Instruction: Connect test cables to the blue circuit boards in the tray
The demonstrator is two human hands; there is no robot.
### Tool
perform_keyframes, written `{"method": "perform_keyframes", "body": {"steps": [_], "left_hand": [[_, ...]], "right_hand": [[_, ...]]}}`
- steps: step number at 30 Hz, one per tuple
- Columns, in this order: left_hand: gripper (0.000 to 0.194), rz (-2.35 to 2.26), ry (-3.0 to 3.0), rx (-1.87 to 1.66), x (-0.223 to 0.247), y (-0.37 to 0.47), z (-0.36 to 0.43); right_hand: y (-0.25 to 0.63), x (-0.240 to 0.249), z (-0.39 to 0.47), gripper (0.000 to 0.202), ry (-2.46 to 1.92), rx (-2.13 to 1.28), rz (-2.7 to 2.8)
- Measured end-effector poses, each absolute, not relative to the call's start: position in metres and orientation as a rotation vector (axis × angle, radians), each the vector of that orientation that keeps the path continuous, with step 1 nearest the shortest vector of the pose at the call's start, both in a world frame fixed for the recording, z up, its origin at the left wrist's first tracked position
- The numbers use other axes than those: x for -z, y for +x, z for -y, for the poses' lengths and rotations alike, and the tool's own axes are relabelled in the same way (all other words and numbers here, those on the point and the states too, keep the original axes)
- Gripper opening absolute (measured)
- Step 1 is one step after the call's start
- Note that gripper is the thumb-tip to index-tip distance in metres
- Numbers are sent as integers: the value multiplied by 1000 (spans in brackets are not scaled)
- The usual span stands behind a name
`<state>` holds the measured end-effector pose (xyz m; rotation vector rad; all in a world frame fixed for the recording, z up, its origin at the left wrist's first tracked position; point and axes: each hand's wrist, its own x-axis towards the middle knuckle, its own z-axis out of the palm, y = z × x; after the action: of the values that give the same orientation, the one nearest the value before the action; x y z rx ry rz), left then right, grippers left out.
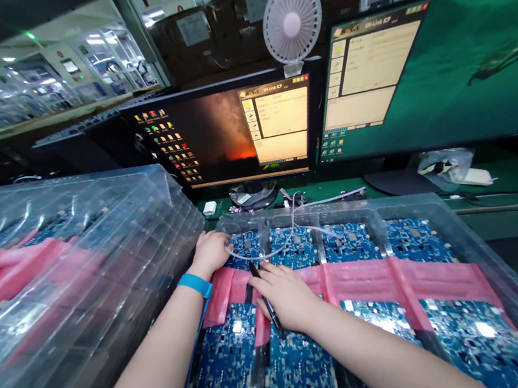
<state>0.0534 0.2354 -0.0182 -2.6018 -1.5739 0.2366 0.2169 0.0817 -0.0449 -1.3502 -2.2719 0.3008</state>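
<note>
A clear plastic tray (477,245) in front of me holds several blue circuit boards (303,378) with pink film strips (388,277) across their middle. My left hand (209,252), with a blue wrist strap (195,284), rests curled on the tray's far left corner, at a board (246,243) and a thin white cable (281,237). My right hand (285,293) lies on the pink film beside it and holds a thin black pen-like tool (266,300) that points to the far left.
A tall stack of clear trays (82,258) with boards and pink film stands to the left. Behind are two monitors (230,130) (436,71) with program windows, a small white fan (292,21), and a green bench top (510,188) with a bag of parts.
</note>
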Motion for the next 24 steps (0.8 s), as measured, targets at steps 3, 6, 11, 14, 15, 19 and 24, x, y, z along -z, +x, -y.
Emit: {"method": "perform_keyframes", "body": {"steps": [3, 6, 11, 14, 15, 19, 24], "left_hand": [[22, 1570, -2574, -272, 19, 57, -235], [24, 1589, -2530, -329, 19, 62, -233], [25, 1590, -2474, -358, 20, 64, -228], [26, 1569, -2455, -348, 20, 61, -225], [26, 1564, -2450, -347, 19, 60, -225], [26, 1538, -2456, -363, 17, 60, -225], [26, 1490, -2482, -384, 17, 58, -229]], "right_hand": [[217, 46, -82, 32, -1345, -297, 2272], [216, 46, -83, 32, -1347, -308, 2270], [215, 45, -81, 32, -1363, -321, 2264], [214, 44, -79, 33, -1372, -314, 2262], [214, 44, -79, 33, -1371, -297, 2265], [211, 42, -85, 29, -1346, -208, 2289], [203, 44, -101, 23, -1339, -195, 2306]]}}
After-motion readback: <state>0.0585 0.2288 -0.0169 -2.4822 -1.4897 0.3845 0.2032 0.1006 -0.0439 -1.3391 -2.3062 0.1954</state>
